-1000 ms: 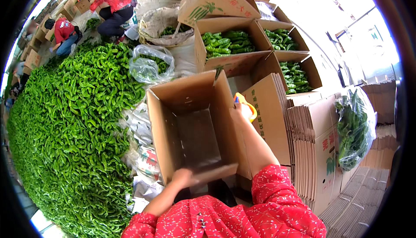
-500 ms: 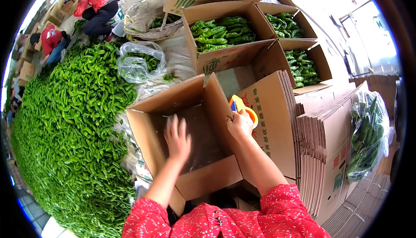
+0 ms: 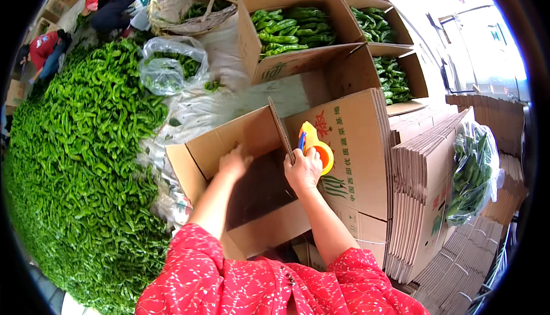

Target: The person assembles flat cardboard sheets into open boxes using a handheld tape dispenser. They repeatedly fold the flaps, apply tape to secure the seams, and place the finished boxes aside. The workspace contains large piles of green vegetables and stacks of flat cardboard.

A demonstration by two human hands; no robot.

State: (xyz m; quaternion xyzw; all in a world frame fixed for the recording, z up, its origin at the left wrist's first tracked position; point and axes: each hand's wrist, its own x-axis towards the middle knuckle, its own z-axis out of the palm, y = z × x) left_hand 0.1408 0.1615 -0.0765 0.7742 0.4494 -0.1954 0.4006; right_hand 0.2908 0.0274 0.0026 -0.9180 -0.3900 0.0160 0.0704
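Observation:
An open cardboard box (image 3: 269,229) stands right before me, its inner floor dark and shiny. Inside it, my left hand (image 3: 232,163) is stretched toward the far wall, fingertips at the cardboard; they are partly blurred. My right hand (image 3: 303,170) is closed at the top edge of the box's right wall. Against that same hand sits a yellow-orange tape dispenser (image 3: 325,153) with a blue part, held along with the wall. How the fingers wrap round it is partly hidden.
A large heap of green peppers (image 3: 74,171) spreads at left. Pepper-filled boxes (image 3: 298,28) stand beyond, near a clear plastic bag (image 3: 175,68). Flattened cartons (image 3: 412,200) are stacked at right beside a bagged bundle of peppers (image 3: 472,171). Two people (image 3: 112,0) bend at far left.
My left hand has gone from above the box floor to its far wall. My right hand, still on the right wall with the dispenser, has shifted slightly left. The view has shifted too.

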